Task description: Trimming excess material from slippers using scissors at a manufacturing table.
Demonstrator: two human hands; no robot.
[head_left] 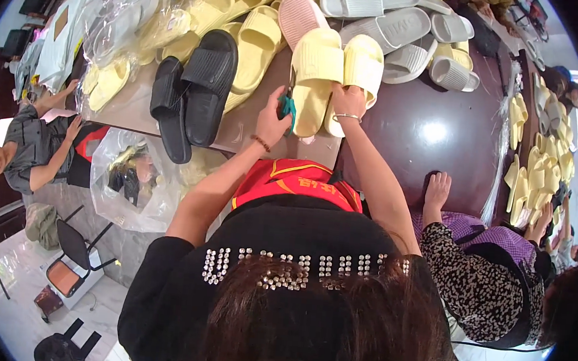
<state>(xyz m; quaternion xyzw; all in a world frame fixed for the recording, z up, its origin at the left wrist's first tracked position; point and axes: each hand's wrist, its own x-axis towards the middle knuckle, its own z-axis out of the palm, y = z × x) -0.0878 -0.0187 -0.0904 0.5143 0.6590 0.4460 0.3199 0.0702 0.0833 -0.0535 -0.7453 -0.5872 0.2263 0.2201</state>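
Observation:
My left hand (275, 120) is closed around teal-handled scissors (287, 112), their blades pointing away from me beside a yellow slide slipper (318, 60). My right hand (348, 102) grips a second yellow slipper (364, 61) at its strap opening, fingers partly inside and hidden. These two slippers lie side by side at the table's near edge. Left of them rests a pair of black slippers (208, 86), next to another yellow slipper (258, 39). A pink slipper (303, 19) sits just behind the pair in front of me.
Grey slippers (400, 32) are piled at the back. Clear plastic wrap (121, 28) covers slippers at the left. A clear plastic bag (128, 198) hangs below the table's left edge. A co-worker's hand (438, 188) rests on the dark tabletop (428, 140); another person (40, 144) is at left.

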